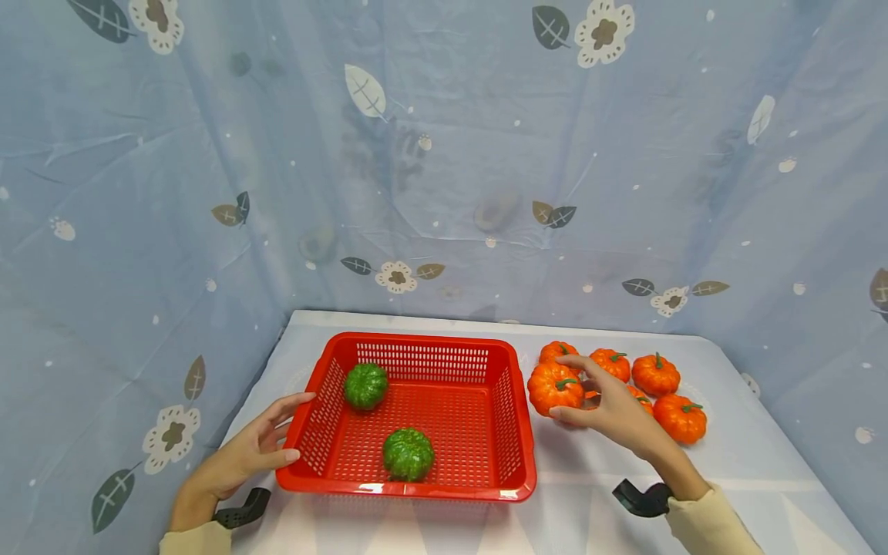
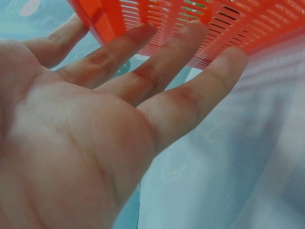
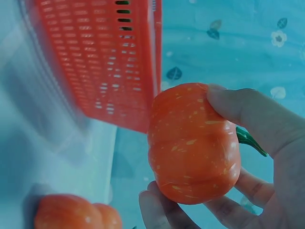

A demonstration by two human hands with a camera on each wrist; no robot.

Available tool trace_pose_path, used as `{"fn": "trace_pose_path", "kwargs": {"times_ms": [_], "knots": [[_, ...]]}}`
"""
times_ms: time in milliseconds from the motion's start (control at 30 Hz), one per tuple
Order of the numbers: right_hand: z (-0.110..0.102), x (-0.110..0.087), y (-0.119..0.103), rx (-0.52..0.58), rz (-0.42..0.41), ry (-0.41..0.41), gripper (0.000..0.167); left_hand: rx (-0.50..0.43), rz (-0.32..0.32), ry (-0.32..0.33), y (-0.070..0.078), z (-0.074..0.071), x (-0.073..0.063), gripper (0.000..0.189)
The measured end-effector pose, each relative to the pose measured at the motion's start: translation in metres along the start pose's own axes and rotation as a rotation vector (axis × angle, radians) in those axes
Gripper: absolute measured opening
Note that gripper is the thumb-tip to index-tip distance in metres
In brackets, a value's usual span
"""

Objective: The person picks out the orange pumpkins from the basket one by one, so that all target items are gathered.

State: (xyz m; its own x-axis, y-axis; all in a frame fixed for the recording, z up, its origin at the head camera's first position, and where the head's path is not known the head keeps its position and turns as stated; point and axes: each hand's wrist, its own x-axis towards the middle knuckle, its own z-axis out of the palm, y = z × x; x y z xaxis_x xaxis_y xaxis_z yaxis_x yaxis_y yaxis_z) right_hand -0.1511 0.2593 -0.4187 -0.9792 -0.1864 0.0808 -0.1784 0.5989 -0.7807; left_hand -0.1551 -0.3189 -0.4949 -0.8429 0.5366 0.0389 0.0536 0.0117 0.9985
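Note:
A small orange pumpkin [image 1: 550, 388] with a green stem is pinched between the thumb and fingers of my right hand [image 1: 620, 412]. It is held just right of the red plastic basket [image 1: 409, 338], near the basket's side wall in the right wrist view. My left hand [image 1: 239, 456] rests with its fingertips and thumb against the basket's left side. The left wrist view shows those fingers [image 2: 174, 112] stretched out under the rim, along the slotted wall [image 2: 228, 19]. Inside the basket lie two green pumpkins, one at the back left [image 1: 365, 386] and one near the front [image 1: 408, 455].
Several more orange pumpkins [image 1: 655, 375] sit grouped on the white-covered table [image 1: 624, 493], right of the basket and partly behind my right hand. A blue patterned curtain [image 1: 472, 169] hangs along the back and sides.

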Motion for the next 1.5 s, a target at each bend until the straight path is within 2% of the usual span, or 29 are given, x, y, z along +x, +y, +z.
{"fn": "trace_pose_path", "kwargs": {"times_ms": [200, 500, 733, 867, 1000, 1167, 1367, 1500], "knots": [[-0.001, -0.009, 0.016, 0.005, 0.026, 0.017, 0.077, -0.004, -0.004, -0.003, -0.001, 0.000, 0.000, 0.080], [0.000, -0.022, 0.041, -0.039, 0.048, 0.053, 0.079, -0.009, -0.048, 0.026, -0.001, 0.002, -0.001, 0.080], [0.001, -0.033, 0.058, -0.037, 0.098, 0.073, 0.080, -0.018, -0.045, 0.015, 0.000, 0.002, -0.001, 0.079], [0.002, -0.039, 0.064, -0.024, 0.154, 0.058, 0.081, -0.021, -0.043, 0.012, 0.001, 0.002, -0.001, 0.079], [0.005, -0.044, 0.070, 0.009, 0.168, 0.038, 0.080, -0.013, -0.019, 0.006, 0.001, 0.002, 0.000, 0.080], [0.010, -0.049, 0.078, 0.032, 0.184, 0.025, 0.078, -0.003, -0.035, 0.024, -0.001, 0.003, -0.001, 0.079], [0.013, -0.055, 0.082, 0.055, 0.277, 0.012, 0.079, 0.006, -0.032, 0.033, -0.003, 0.003, -0.001, 0.078], [0.014, -0.059, 0.085, 0.058, 0.298, 0.019, 0.080, 0.018, -0.029, 0.050, -0.003, 0.003, 0.000, 0.078]]}}
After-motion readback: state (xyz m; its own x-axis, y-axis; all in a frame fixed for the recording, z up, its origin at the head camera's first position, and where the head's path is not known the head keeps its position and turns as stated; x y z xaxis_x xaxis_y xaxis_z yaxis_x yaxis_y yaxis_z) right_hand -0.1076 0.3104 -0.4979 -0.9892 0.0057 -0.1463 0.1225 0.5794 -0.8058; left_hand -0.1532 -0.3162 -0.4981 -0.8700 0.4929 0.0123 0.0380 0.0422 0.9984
